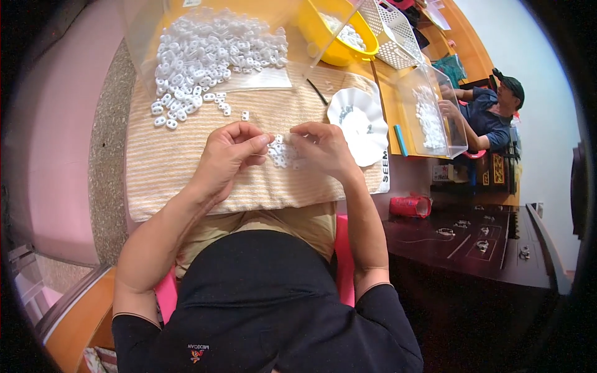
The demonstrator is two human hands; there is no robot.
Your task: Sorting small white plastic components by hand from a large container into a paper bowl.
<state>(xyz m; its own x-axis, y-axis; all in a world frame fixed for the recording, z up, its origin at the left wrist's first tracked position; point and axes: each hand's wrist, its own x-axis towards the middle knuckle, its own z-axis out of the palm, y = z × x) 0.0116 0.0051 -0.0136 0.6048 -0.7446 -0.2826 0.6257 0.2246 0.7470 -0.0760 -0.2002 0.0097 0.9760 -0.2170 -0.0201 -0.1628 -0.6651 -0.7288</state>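
While both my hands work close together over the beige striped cloth (168, 168), a flat cluster of small white plastic two-holed pieces (283, 155) sits between them. Left hand (235, 150): thumb and forefinger pinched together on the cluster's upper left edge, other fingers curled under. Right hand (320, 149): fingers bent, partly spread, reaching over the cluster's right side; tips blurred, so I cannot tell whether they grip anything.

Just beyond the left fingertips, one loose white piece (245, 115) on the cloth. Farther out past that hand, a large heap of similar white pieces (211, 50), spilling toward me. Just right of the right hand, a white fluted dish (367, 152); well beyond it, a yellow plastic basin (310, 38). Off to its right, a co-worker (488, 118) in a dark cap.
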